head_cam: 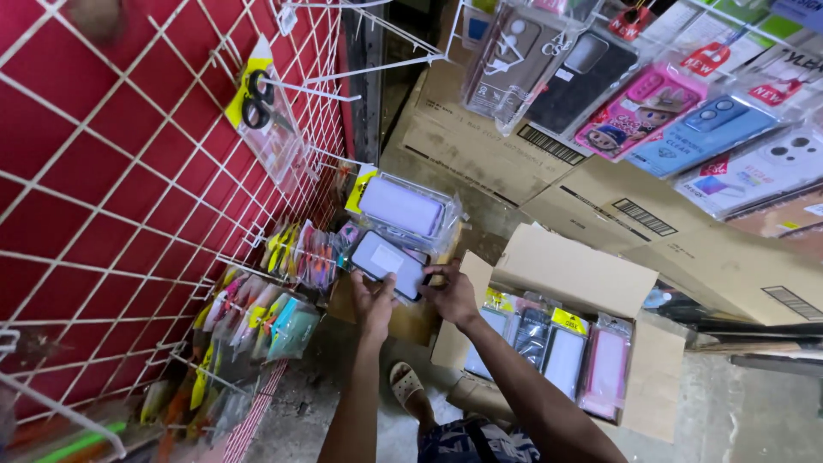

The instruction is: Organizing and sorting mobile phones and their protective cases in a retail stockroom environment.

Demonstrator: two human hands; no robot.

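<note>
Both the left hand (375, 300) and right hand (452, 291) pinch a dark-rimmed, clear-wrapped phone case (387, 261); best kept level toward the wire hook just above.

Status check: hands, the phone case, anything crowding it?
Left hand and right hand both grip the dark-rimmed packaged phone case. Held up at the wire rack. Hanging lilac case close above; open carton at right.

2 hands (375, 302), 1 open cardboard box (574, 270) w/ approx 5 packaged phone cases (607, 370), 1 sandal (405, 383)
</note>
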